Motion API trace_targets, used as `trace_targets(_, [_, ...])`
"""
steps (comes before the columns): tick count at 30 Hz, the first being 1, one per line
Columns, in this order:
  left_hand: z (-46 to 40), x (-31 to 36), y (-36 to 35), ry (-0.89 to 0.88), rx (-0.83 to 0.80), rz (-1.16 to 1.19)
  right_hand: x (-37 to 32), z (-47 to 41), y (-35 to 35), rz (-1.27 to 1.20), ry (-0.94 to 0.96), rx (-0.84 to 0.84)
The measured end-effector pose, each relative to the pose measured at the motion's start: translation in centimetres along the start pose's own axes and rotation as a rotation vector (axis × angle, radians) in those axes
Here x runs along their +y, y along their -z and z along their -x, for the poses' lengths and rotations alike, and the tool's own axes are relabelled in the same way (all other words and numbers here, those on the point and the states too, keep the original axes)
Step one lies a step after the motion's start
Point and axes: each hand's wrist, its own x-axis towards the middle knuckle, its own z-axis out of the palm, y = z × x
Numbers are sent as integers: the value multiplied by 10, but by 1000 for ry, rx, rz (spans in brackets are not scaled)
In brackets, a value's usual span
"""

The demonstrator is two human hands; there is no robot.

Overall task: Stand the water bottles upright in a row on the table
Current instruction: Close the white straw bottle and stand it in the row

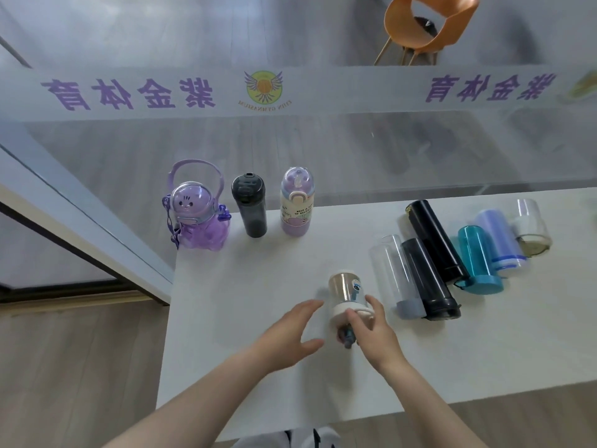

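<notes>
Three bottles are standing upright in a row along the far left edge of the white table: a purple astronaut-shaped bottle with a carry handle, then a dark grey bottle, then a cream and lilac bottle with a clear domed cap. The left hand is hovering open, fingers spread, just beside a small clear bottle and not touching it. The right hand is gripping that bottle at its white lid end, fingers curled around it; the bottle is tilting with its base pointing away. Further right, six bottles are lying on their sides, packed side by side: a clear bottle, a black bottle, a longer black flask, a teal bottle, a lilac bottle and a short clear bottle.
</notes>
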Motion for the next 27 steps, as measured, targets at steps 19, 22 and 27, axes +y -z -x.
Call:
trace_targets(19, [-52,53,-27,47,189,309,-20,-15,58,-156,-156,-182])
trace_targets(22, [-67,70,-29,95,269,347,-15,-30,76,-42,-61,-173])
trace_targets(27, [-87,94,-36,166,376,459,-9,-46,108,236,353,-127])
